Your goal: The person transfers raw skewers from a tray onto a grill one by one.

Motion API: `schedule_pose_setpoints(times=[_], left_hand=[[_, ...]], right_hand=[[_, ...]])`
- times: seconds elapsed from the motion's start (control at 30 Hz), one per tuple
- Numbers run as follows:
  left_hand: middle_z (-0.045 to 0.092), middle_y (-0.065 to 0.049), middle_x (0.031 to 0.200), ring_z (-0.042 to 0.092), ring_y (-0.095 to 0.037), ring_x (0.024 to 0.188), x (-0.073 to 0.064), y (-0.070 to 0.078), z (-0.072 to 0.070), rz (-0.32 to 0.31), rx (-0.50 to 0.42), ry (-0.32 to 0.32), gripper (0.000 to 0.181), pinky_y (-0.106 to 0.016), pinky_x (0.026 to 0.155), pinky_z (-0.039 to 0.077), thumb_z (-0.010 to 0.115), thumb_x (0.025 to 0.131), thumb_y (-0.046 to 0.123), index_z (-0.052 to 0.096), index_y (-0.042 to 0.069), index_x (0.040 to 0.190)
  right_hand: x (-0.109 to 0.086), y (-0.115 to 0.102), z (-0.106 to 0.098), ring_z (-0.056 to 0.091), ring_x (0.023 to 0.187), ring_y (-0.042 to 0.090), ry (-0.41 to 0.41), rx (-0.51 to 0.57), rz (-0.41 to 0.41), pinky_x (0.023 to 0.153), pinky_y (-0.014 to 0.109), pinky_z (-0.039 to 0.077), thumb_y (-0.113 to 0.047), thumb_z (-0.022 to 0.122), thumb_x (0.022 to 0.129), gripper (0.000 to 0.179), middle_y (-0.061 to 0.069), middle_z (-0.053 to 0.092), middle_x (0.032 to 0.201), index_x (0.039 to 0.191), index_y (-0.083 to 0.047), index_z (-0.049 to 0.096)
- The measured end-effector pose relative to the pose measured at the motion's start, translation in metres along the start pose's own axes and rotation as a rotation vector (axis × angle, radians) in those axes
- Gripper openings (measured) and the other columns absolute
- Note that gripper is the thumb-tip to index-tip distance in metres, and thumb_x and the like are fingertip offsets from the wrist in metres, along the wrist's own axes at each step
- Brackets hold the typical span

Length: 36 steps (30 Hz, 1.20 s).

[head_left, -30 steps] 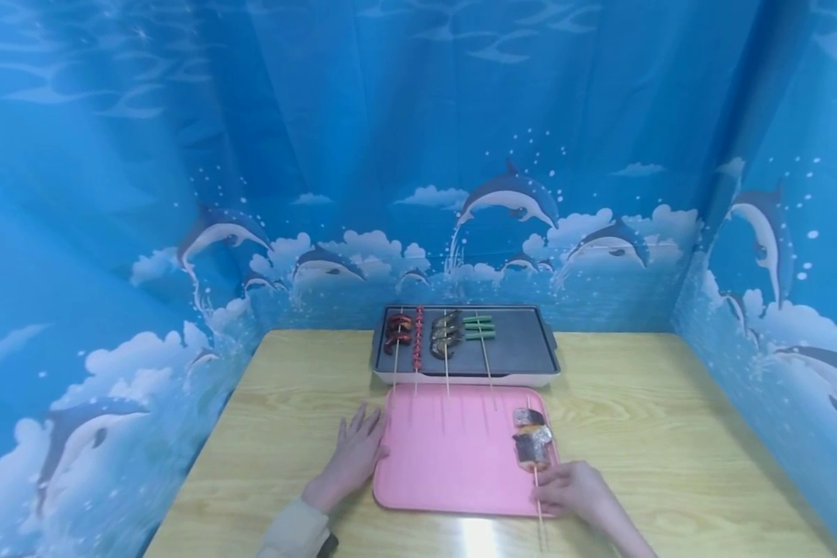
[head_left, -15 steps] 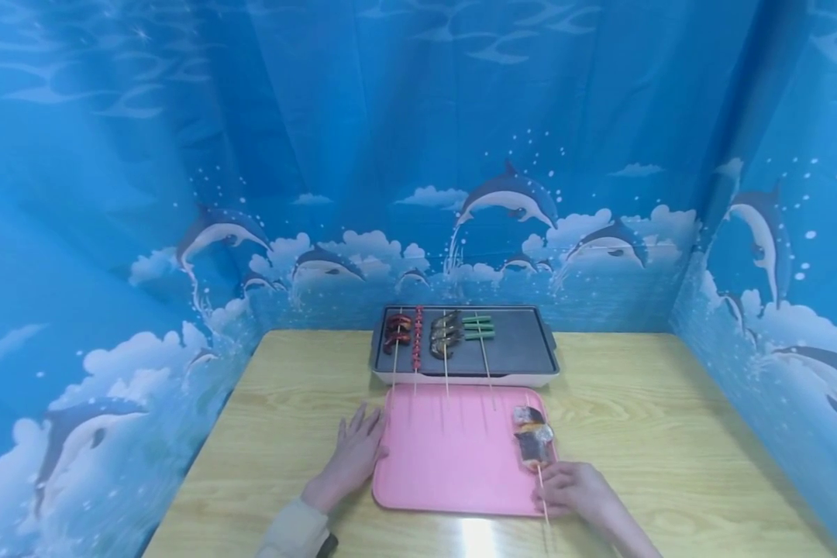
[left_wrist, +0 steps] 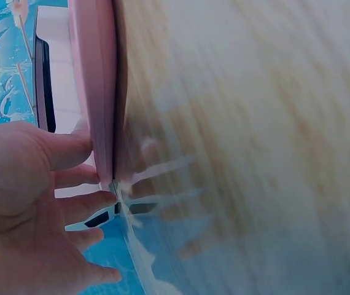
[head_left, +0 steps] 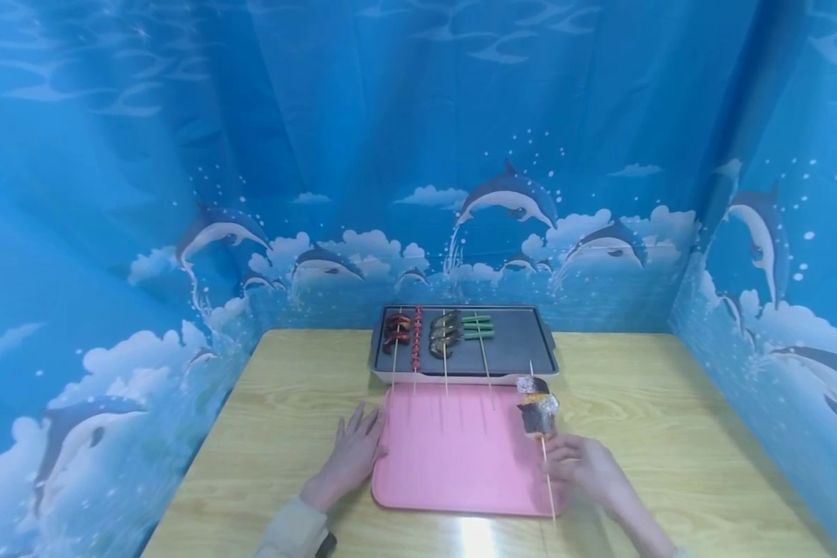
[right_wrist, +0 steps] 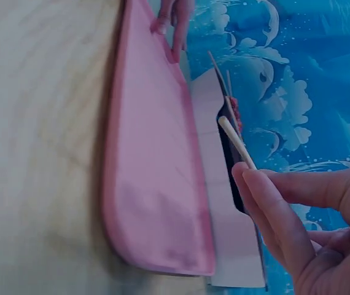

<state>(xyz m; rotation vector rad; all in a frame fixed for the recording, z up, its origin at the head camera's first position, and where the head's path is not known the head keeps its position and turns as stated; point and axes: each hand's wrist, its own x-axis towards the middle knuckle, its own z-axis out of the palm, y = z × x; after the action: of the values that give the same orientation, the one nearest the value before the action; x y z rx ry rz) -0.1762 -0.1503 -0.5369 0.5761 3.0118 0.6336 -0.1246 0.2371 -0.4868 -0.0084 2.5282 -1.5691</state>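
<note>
In the head view my right hand (head_left: 586, 465) pinches the stick of a skewer (head_left: 539, 418) threaded with dark, silvery-skinned chunks, perhaps fish. It hangs above the right side of a pink tray (head_left: 460, 465), its tip near the grill's front edge. The right wrist view shows the stick's pale end (right_wrist: 231, 132) between thumb and fingers; the chunks are out of sight there. My left hand (head_left: 354, 449) rests at the tray's left edge, fingers spread. In the left wrist view, the thumb and fingers of that hand (left_wrist: 46, 196) touch the tray's rim (left_wrist: 101, 92).
Behind the tray stands a dark grill plate (head_left: 519, 341). Lying on it are a skewer of reddish-brown pieces (head_left: 398, 329), a red-beaded skewer (head_left: 416, 341), a shrimp skewer (head_left: 445, 337) and a green vegetable skewer (head_left: 479, 328). A dolphin-print curtain (head_left: 418, 155) surrounds the wooden table (head_left: 642, 403).
My right hand has lifted the dark-chunk skewer off the tray and moved it forward, towards the grill. The left hand has stayed in place at the tray's edge.
</note>
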Motion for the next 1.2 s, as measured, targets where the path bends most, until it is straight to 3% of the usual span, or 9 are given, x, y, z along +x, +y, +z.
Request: schedule_pose_setpoints(times=[0.47, 0.67, 1.0, 1.2], left_hand=[[0.035, -0.028, 0.157, 0.02, -0.05, 0.149, -0.002, -0.003, 0.002, 0.012, 0.02, 0.009, 0.058, -0.076, 0.115, 0.014, 0.059, 0.101, 0.02, 0.041, -0.006, 0.149], [0.032, -0.025, 0.16, 0.018, -0.048, 0.15, -0.003, -0.003, 0.002, 0.011, 0.04, -0.005, 0.057, -0.075, 0.116, 0.013, 0.056, 0.102, 0.021, 0.041, -0.006, 0.15], [0.031, -0.026, 0.16, 0.017, -0.05, 0.15, -0.003, -0.002, 0.0, 0.026, 0.047, -0.003, 0.057, -0.076, 0.115, 0.013, 0.057, 0.102, 0.021, 0.041, -0.006, 0.149], [0.032, -0.025, 0.16, 0.017, -0.048, 0.151, -0.004, 0.0, 0.0, 0.011, 0.05, -0.008, 0.057, -0.076, 0.115, 0.014, 0.057, 0.102, 0.022, 0.042, -0.006, 0.149]], right_hand=[[0.065, -0.042, -0.024, 0.075, 0.08, 0.025, 0.002, 0.113, 0.026, 0.076, 0.041, 0.064, 0.004, 0.068, 0.091, 0.04, 0.024, 0.072, 0.099, 0.124, 0.022, 0.052], [0.098, -0.053, -0.032, 0.075, 0.081, 0.023, -0.007, 0.051, 0.048, 0.08, 0.042, 0.063, -0.001, 0.069, 0.093, 0.044, 0.031, 0.07, 0.108, 0.127, 0.021, 0.051], [0.139, -0.05, -0.032, 0.075, 0.071, 0.016, -0.015, 0.032, 0.118, 0.08, 0.04, 0.063, 0.004, 0.069, 0.091, 0.039, 0.024, 0.075, 0.097, 0.123, 0.022, 0.055], [0.155, -0.043, -0.031, 0.073, 0.066, 0.012, -0.027, -0.008, 0.163, 0.075, 0.035, 0.064, 0.003, 0.069, 0.091, 0.037, 0.017, 0.076, 0.088, 0.121, 0.02, 0.058]])
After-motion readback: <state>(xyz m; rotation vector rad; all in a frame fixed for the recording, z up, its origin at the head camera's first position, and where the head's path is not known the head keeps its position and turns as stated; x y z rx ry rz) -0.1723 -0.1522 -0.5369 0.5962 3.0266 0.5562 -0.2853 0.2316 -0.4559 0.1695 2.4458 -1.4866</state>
